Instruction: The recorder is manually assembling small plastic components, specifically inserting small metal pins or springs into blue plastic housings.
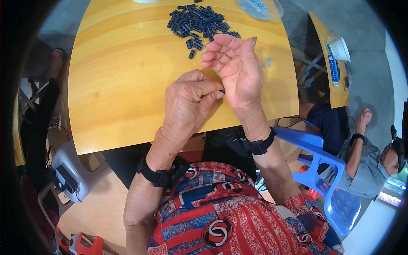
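Note:
My left hand (189,97) is closed in a pinch over the wooden table (123,89). Between its thumb and forefinger shows the tip of a small dark piece (222,91), mostly hidden by the fingers. Right beside it my right hand (238,70) is raised, palm turned toward me, fingers apart and slightly curved, nothing visible in it. The heel of that hand is close to the dark piece; whether they touch I cannot tell. Beyond my hands lies a heap of small dark blue-black plastic parts (195,21), with a few loose ones at its near side.
Several small silvery pins (267,61) lie right of my right hand. A clear bag of small pieces (259,8) rests at the far right edge. A blue plastic chair (316,157) and a seated person (365,161) are to the right, a grey chair (72,170) to the left.

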A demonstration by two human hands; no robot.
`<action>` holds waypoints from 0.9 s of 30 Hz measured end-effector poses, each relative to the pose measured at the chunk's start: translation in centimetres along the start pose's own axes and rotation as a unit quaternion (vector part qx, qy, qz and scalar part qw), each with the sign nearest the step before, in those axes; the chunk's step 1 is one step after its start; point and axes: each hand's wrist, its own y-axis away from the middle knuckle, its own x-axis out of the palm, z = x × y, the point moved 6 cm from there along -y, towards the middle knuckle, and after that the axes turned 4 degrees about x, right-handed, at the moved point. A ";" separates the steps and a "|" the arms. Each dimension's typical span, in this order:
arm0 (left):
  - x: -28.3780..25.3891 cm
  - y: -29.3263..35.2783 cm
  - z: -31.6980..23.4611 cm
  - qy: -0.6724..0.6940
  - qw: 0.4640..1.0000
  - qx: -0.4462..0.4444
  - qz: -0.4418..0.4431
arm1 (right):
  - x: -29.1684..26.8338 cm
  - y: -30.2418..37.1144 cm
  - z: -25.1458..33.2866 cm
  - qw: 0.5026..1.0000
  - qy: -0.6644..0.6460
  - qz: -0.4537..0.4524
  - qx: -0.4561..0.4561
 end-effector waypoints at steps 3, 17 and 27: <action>0.1 0.3 -0.3 -0.029 0.999 0.019 0.012 | 0.3 0.5 0.0 1.000 0.015 -0.001 0.005; -0.2 2.2 -2.2 -0.129 0.986 0.106 -0.003 | 2.5 2.3 0.1 0.994 0.102 -0.020 -0.034; -0.6 2.7 -2.0 -0.125 0.986 0.110 -0.026 | 3.5 2.3 0.0 0.988 0.146 -0.008 -0.053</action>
